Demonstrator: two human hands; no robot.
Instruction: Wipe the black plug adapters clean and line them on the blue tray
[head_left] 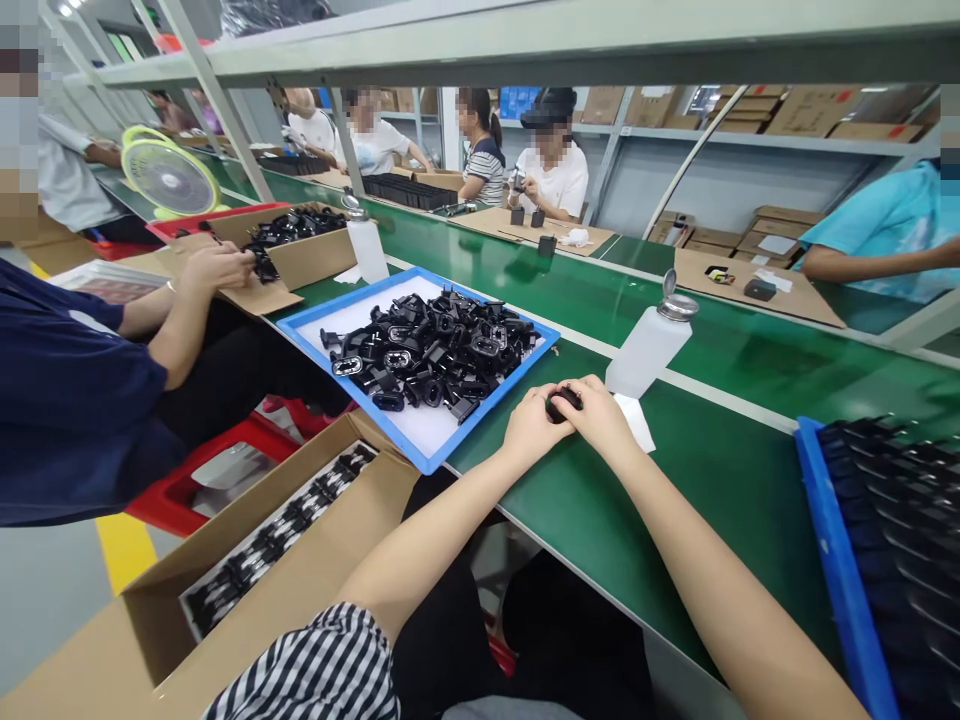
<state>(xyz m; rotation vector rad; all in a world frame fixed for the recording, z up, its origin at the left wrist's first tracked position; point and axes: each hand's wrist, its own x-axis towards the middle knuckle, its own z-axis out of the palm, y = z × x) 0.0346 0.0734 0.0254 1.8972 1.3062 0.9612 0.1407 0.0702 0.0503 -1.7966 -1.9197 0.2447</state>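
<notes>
Both of my hands meet over the green table [600,500], just right of a blue-rimmed tray [431,462]. Between them is a small black part [565,402]. My left hand [532,428] has its fingers closed round the left side of the part. From the right, my right hand [602,415] grips the same part, with its fingers bent over the top. A heap of black plastic parts [442,350] fills much of the tray. Close behind my right hand stands a white bottle [649,350] with a metal cap, beside a white paper piece [634,420].
A blue crate [825,540] of black pieces lies at the right. An open cardboard box [277,590] of parts sits lower left. Another person's hands [217,268] work at a carton [315,255] on the left. A second bottle [367,245] stands behind the tray.
</notes>
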